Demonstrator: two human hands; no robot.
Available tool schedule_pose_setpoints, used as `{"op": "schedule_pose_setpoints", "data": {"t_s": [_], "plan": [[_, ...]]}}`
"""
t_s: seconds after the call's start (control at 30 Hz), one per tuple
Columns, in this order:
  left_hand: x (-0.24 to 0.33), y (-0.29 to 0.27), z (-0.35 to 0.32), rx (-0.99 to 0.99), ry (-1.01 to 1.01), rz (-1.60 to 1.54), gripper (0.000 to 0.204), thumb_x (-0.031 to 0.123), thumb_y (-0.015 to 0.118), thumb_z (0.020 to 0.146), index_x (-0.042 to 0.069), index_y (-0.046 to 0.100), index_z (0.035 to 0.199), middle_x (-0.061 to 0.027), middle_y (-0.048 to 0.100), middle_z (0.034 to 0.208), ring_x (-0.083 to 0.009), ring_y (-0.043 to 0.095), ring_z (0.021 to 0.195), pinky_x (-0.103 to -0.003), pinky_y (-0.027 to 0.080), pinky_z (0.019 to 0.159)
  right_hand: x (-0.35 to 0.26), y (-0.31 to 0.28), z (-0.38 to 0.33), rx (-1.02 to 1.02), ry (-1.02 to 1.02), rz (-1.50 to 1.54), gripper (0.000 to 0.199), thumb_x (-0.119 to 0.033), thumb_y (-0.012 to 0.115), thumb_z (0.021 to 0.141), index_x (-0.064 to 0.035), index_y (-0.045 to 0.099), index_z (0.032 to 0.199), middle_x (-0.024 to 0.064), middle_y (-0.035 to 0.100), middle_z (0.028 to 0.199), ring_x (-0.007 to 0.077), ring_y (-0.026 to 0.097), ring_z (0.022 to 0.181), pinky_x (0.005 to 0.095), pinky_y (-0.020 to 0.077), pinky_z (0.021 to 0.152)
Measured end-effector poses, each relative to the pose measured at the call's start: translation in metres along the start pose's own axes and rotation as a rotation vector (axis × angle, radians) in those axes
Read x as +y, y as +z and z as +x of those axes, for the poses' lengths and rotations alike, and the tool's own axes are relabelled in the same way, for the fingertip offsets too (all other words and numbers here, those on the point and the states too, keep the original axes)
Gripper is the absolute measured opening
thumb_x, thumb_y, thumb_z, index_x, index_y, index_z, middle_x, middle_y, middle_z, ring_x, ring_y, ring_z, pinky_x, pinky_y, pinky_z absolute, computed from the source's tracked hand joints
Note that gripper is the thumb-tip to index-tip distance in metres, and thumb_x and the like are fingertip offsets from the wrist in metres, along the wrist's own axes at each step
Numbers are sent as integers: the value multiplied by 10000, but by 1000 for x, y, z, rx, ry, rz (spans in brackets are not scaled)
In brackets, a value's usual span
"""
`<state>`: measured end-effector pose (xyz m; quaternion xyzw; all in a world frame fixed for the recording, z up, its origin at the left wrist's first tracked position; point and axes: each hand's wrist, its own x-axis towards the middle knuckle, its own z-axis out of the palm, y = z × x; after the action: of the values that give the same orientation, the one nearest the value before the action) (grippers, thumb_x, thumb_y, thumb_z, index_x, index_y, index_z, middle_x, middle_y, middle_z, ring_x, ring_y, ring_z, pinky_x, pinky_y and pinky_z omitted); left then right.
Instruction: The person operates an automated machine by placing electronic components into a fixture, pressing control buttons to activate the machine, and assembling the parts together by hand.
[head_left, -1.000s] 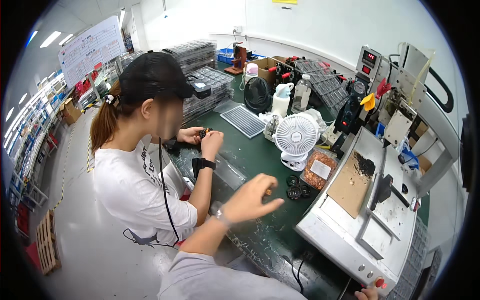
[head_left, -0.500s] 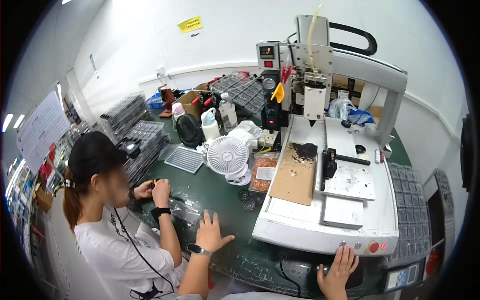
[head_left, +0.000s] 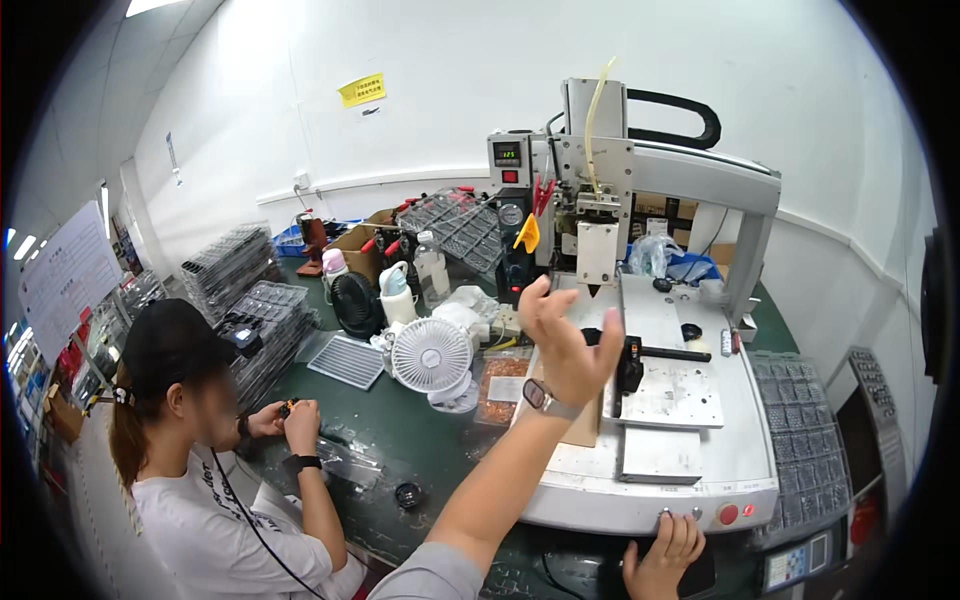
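My left hand (head_left: 568, 345) is raised in front of the machine's head, with its fingers apart and loosely bent and nothing visible in it. It covers part of the brown cardboard sheet (head_left: 583, 430) on the bench-top machine (head_left: 650, 512). On the machine's white plate (head_left: 685, 400) stands a black clamp-like fixture (head_left: 630, 365) with a dark bar. My right hand (head_left: 665, 558) rests at the machine's front panel, fingertips by a small button left of the red button (head_left: 728, 514), thumb apart. A black round part (head_left: 408, 495) lies on the green table, left of my left forearm.
At the left a co-worker (head_left: 230, 480) holds a small thing in both hands. A white fan (head_left: 432, 357), a black fan (head_left: 356, 304) and bottles (head_left: 431, 270) stand behind. Clear trays (head_left: 800, 440) lie right of the machine; stacked trays (head_left: 228, 265) rise at the back left.
My left hand has risen from the table and moved right, over the machine, uncovering the black round part. My right hand's fingers are more bent at the panel. The whole view has shifted somewhat.
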<state>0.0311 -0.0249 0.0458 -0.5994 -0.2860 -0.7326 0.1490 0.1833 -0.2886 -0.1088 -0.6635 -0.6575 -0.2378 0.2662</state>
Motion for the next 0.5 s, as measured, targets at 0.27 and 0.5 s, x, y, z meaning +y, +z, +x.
{"op": "schedule_pose_setpoints", "data": {"t_s": [0.27, 0.5], "plan": [[-54, 26, -75, -571, -173, 482, 750, 186, 725, 744, 11, 353, 1372, -248, 276, 1390, -480, 215, 1365, -663, 243, 1058, 11, 50, -18, -3, 37, -80, 821, -208, 718, 656, 47, 288, 1306, 281, 286, 1349, 484, 235, 1327, 629, 139, 1076], [-55, 26, -79, -1084, -543, 596, 1069, 484, 797, 647, 93, 268, 1490, -216, 208, 1520, -480, 174, 1429, -689, 301, 1033, 16, 49, -22, -32, 21, -60, 831, -197, 707, 674, 41, 275, 1342, 302, 294, 1394, 508, 224, 1353, 635, 98, 1097]]}}
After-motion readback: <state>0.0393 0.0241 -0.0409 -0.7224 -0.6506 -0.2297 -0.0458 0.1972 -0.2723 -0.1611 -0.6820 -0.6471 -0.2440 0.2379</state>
